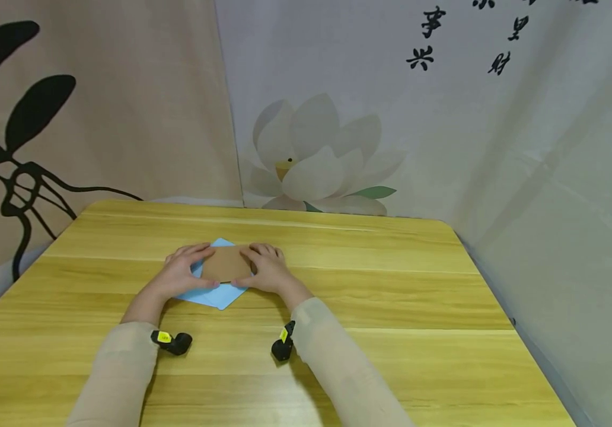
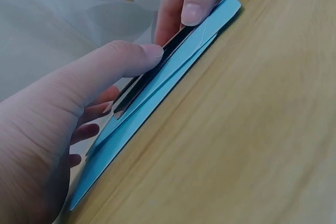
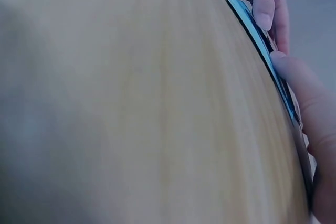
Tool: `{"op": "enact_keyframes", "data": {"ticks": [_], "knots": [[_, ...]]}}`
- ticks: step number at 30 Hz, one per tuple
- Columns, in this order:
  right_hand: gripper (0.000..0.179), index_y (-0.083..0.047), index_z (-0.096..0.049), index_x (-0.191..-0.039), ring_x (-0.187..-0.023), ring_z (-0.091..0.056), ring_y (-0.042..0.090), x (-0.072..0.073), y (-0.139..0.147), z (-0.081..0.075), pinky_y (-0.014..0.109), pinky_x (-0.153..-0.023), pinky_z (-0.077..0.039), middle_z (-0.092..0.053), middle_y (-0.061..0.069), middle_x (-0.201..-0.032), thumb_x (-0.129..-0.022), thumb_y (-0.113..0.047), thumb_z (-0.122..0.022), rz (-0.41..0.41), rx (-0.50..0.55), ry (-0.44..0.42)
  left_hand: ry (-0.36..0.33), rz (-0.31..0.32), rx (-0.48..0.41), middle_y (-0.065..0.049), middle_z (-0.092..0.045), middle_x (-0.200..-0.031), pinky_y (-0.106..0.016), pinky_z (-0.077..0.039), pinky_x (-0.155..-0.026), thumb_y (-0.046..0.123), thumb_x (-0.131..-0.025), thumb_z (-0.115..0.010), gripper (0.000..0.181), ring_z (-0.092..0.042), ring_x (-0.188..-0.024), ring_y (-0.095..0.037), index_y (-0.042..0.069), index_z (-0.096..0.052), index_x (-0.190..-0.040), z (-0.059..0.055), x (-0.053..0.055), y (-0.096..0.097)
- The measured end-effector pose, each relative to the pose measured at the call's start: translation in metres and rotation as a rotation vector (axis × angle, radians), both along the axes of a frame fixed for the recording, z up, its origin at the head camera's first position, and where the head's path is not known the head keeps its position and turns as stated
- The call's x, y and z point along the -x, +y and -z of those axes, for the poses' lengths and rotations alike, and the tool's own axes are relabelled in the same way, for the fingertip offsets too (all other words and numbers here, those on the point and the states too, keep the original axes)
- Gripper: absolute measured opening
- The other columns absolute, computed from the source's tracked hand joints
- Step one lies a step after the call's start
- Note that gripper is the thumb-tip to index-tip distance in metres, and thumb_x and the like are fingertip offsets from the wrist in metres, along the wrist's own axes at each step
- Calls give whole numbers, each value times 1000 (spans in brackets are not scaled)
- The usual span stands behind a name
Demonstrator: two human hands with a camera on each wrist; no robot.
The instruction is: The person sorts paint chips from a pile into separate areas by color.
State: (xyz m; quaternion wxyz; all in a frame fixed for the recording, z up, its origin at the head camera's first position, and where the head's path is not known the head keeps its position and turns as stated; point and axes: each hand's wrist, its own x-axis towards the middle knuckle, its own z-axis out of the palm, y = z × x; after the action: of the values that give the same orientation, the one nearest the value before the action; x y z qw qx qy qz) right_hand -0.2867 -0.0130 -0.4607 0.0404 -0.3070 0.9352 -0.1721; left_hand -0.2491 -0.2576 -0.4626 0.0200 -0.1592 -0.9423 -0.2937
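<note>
A flat brown rectangular piece (image 1: 226, 263), like a card or a thin booklet, lies over a folded sheet of light blue paper (image 1: 222, 299) on the table. Blue corners stick out beyond its far and near sides. My left hand (image 1: 184, 276) grips its left end, thumb at the near edge and fingers at the far edge. On the right end my right hand (image 1: 267, 270) holds it the same way. Layered folds of the blue paper (image 2: 152, 95) show in the left wrist view, under the brown piece's dark edge (image 2: 134, 90).
The wooden table (image 1: 391, 332) spreads wide around the hands. Behind it hangs a pale curtain (image 1: 551, 148) with a printed lotus and black characters. A black wrist camera (image 1: 174, 342) sits on the left sleeve, and another camera (image 1: 283, 343) on the right.
</note>
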Motion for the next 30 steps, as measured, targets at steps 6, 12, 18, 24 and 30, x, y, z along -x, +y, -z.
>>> {"op": "enact_keyframes", "data": {"ticks": [6, 12, 18, 24, 30], "knots": [[84, -26, -33, -150, -139, -24, 23, -1, 1, -2, 45, -111, -13, -30, 2, -152, -81, -66, -61, -7, 4, -9, 22, 11, -20, -18, -34, -149, -66, -8, -102, 48, -73, -79, 91, -21, -135, -44, 2, -44, -143, 0, -1, 1], [84, -25, -36, -149, -137, -27, 23, -1, 2, -3, 46, -110, -15, -33, 3, -150, -80, -64, -63, -14, 27, 12, 11, 7, -32, -16, -33, -150, -64, -8, -103, 47, -73, -80, 89, -20, -135, -42, 3, -44, -143, 0, -1, 2], [84, -23, -39, -148, -137, -27, 21, -2, 5, -6, 45, -110, -14, -36, 4, -148, -79, -62, -66, -21, 81, 26, 5, 9, -38, -16, -32, -151, -63, -8, -104, 47, -74, -79, 90, -19, -136, -41, 2, -43, -143, -5, -2, 5], [83, -21, -39, -148, -137, -26, 21, -3, 13, -6, 45, -110, -13, -35, 4, -148, -80, -58, -69, -22, 137, 17, 29, 24, -40, -17, -33, -150, -64, -9, -104, 48, -74, -79, 90, -20, -136, -41, 3, -43, -144, -10, -4, 12], [84, -22, -40, -147, -136, -27, 25, -6, 23, -10, 46, -110, -13, -35, 4, -148, -78, -57, -71, -5, 172, 11, 39, 33, -57, -16, -33, -150, -61, -10, -104, 49, -74, -79, 89, -20, -136, -40, 4, -44, -143, -13, -6, 24]]}}
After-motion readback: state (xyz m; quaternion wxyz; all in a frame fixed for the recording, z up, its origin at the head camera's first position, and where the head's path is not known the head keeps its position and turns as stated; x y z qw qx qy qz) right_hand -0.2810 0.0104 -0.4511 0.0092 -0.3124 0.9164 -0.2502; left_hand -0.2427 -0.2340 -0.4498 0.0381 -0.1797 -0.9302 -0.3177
